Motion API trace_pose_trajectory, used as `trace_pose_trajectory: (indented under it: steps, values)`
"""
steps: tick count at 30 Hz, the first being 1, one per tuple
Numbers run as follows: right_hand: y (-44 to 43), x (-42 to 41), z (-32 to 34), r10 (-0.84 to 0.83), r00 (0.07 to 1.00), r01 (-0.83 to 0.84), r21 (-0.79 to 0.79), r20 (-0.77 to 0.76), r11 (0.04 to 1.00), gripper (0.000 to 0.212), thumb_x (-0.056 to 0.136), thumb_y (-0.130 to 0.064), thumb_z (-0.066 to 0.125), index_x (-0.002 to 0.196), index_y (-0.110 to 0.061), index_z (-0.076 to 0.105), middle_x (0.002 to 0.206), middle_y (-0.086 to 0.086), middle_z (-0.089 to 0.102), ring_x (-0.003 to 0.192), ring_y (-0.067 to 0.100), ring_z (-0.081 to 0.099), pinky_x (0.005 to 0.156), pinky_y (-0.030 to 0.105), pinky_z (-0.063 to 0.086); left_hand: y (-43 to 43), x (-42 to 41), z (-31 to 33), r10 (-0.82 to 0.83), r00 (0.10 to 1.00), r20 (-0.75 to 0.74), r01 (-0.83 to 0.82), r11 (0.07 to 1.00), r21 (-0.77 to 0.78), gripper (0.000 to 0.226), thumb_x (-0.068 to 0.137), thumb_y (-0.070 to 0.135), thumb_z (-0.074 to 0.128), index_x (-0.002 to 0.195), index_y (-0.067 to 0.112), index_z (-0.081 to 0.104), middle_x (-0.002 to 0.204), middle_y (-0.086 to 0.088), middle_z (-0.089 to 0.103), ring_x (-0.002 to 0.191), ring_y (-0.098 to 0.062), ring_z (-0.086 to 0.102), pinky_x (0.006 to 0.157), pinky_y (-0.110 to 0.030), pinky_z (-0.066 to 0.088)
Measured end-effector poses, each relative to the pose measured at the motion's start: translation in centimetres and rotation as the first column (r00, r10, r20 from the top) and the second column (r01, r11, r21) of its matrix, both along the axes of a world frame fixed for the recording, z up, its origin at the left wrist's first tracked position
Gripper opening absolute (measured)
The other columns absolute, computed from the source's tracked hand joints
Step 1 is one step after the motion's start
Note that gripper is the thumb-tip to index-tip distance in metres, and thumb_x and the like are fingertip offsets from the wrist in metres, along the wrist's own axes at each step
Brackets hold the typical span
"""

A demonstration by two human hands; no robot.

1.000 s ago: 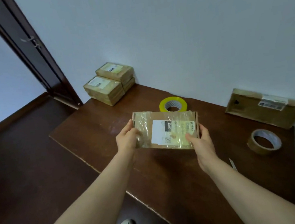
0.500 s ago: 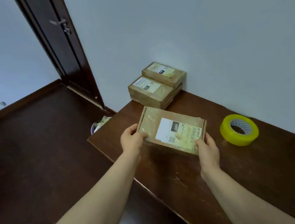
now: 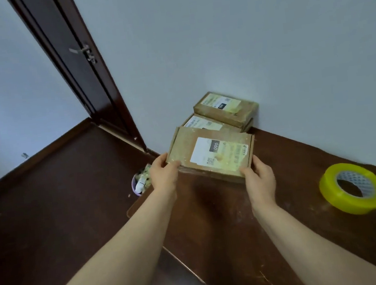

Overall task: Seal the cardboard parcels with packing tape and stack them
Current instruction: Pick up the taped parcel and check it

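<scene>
A flat cardboard parcel [image 3: 209, 154] with a white label and shiny tape is held above the brown table [image 3: 277, 238]. My left hand [image 3: 163, 173] grips its near left corner and my right hand [image 3: 258, 177] grips its near right corner. Just behind it, against the wall at the table's far left corner, lie stacked parcels: a front one [image 3: 200, 124], partly hidden by the held parcel, and a back one [image 3: 225, 107] on top of another. A yellow tape roll [image 3: 353, 188] lies flat on the table to the right.
A small bin [image 3: 140, 183] holding scraps stands on the dark floor by the table's left corner. A dark door [image 3: 78, 68] with a metal handle is at the left. The white wall runs close behind the table.
Both hands have carried the parcel left and away, from the table's middle to just in front of the stacked parcels. The view has swung left, so the brown tape roll and leaning parcel are out of sight.
</scene>
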State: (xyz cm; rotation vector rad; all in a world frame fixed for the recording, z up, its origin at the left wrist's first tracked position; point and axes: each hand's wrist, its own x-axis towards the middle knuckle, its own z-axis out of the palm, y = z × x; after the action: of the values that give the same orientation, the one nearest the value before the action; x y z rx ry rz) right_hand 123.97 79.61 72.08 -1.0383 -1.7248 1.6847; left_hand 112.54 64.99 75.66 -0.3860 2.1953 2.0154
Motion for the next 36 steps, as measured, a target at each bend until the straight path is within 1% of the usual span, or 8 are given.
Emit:
trace_pose_trajectory:
  steps: [3, 10, 14, 24, 26, 28, 32, 36]
  values:
    - [1.0, -1.8, 0.0, 0.015, 1.000, -0.016, 0.051, 0.023, 0.999, 0.048, 0.096, -0.025, 0.055, 0.143, -0.020, 0.045, 0.142, -0.001, 0.043, 0.121, 0.010, 0.045, 0.101, 0.025, 0.035, 1.6, -2.6, -0.3, -0.016, 1.000, -0.011, 0.016, 0.999, -0.028, 0.053, 0.081, 0.004, 0.067, 0.133, 0.010, 0.055, 0.120, -0.003, 0.062, 0.105, -0.016, 0.059, 0.098, -0.031, 0.048]
    - [3.0, -7.0, -1.1, -0.041, 0.997, 0.036, 0.086, 0.065, 0.996, 0.048, 0.098, -0.027, 0.053, 0.144, -0.019, 0.042, 0.143, -0.001, 0.048, 0.131, 0.016, 0.044, 0.107, 0.032, 0.036, 5.1, -9.7, -1.8, -0.100, 0.995, 0.017, 0.100, 0.995, 0.004, 0.056, 0.082, 0.001, 0.067, 0.135, 0.005, 0.051, 0.127, -0.009, 0.058, 0.113, -0.021, 0.057, 0.104, -0.036, 0.045]
    - [2.4, -10.5, -2.0, -0.131, 0.988, 0.128, 0.044, 0.082, 0.991, 0.048, 0.097, -0.025, 0.054, 0.143, -0.019, 0.043, 0.143, -0.001, 0.049, 0.132, 0.015, 0.044, 0.111, 0.036, 0.036, 6.1, -14.4, -3.0, -0.203, 0.979, 0.010, 0.203, 0.978, -0.053, 0.054, 0.081, 0.001, 0.067, 0.133, 0.005, 0.053, 0.121, -0.005, 0.060, 0.104, -0.013, 0.054, 0.096, -0.023, 0.041]
    - [0.5, -14.7, -2.2, -0.356, 0.914, 0.349, 0.069, 0.195, 0.935, 0.046, 0.098, -0.022, 0.052, 0.143, -0.017, 0.043, 0.140, 0.001, 0.052, 0.127, 0.015, 0.047, 0.108, 0.033, 0.038, 6.5, -20.0, -5.0, -0.465, 0.885, 0.036, 0.465, 0.876, -0.127, 0.051, 0.082, 0.010, 0.066, 0.131, 0.008, 0.053, 0.125, -0.009, 0.057, 0.110, -0.022, 0.058, 0.102, -0.038, 0.045]
    - [0.2, -14.9, -2.1, -0.359, 0.910, 0.353, 0.066, 0.208, 0.933, 0.047, 0.099, -0.027, 0.050, 0.144, -0.018, 0.040, 0.142, 0.001, 0.050, 0.127, 0.013, 0.046, 0.108, 0.034, 0.038, 6.5, -20.2, -5.0, -0.488, 0.873, 0.015, 0.481, 0.853, -0.202, 0.057, 0.081, 0.013, 0.065, 0.135, 0.010, 0.047, 0.133, -0.008, 0.048, 0.115, -0.017, 0.050, 0.103, -0.032, 0.039]
    - [0.0, -14.9, -2.0, -0.357, 0.909, 0.353, 0.057, 0.214, 0.934, 0.050, 0.100, -0.035, 0.047, 0.147, -0.020, 0.036, 0.145, 0.000, 0.046, 0.129, 0.013, 0.042, 0.106, 0.030, 0.035, 6.6, -19.8, -4.9, -0.498, 0.861, -0.108, 0.413, 0.806, -0.425, 0.068, 0.079, 0.018, 0.068, 0.141, 0.009, 0.039, 0.142, -0.011, 0.034, 0.125, -0.022, 0.036, 0.108, -0.034, 0.027]
    - [-0.1, -13.8, -1.9, -0.420, 0.875, 0.415, 0.073, 0.240, 0.907, 0.050, 0.101, -0.038, 0.040, 0.147, -0.021, 0.035, 0.151, 0.000, 0.037, 0.139, 0.018, 0.033, 0.113, 0.034, 0.026, 7.6, -16.9, -3.8, -0.659, 0.677, -0.328, 0.406, 0.706, -0.580, 0.078, 0.075, 0.019, 0.070, 0.144, 0.008, 0.033, 0.150, -0.016, 0.020, 0.138, -0.032, 0.017, 0.113, -0.042, 0.008]
    - [0.2, -10.3, -2.0, -0.498, 0.818, 0.488, 0.111, 0.286, 0.866, 0.046, 0.101, -0.034, 0.043, 0.143, -0.016, 0.041, 0.145, 0.003, 0.044, 0.134, 0.019, 0.039, 0.107, 0.030, 0.029, 8.9, -13.0, -3.4, -0.806, 0.491, -0.331, 0.520, 0.576, -0.631, 0.071, 0.077, 0.015, 0.065, 0.142, 0.011, 0.036, 0.150, -0.015, 0.019, 0.139, -0.031, 0.017, 0.114, -0.045, 0.009]
